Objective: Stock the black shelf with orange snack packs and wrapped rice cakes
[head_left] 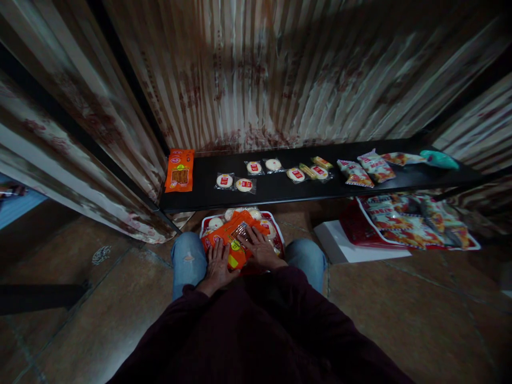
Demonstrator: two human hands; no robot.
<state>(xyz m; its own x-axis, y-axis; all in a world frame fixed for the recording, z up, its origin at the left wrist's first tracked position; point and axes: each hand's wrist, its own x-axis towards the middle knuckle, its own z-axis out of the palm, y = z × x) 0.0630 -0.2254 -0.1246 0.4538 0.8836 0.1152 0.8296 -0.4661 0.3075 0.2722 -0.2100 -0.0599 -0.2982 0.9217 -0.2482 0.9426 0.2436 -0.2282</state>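
Between my knees stands a basket (pixel 279 226) with a white rim, holding round white wrapped crackers (pixel 216 223) and orange snack packets (pixel 236 229) on top of them. My left hand (pixel 218 266) lies on the packets at the left, its fingers stretched out. Over the right part of the packets rests my right hand (pixel 259 248), fingers spread and pointing up and left. Neither hand is closed round a packet. Both palms cover part of the orange wrappers.
Ahead runs a black shelf (pixel 208 200) bearing an orange packet (pixel 180 170), several wrapped crackers (pixel 273 165), snack bags (pixel 376 165) and a teal item (pixel 440 159). Right of me, a red basket (pixel 352 226) of snack bags stands by a white box (pixel 340 242). Striped curtains (pixel 240 80) hang behind.
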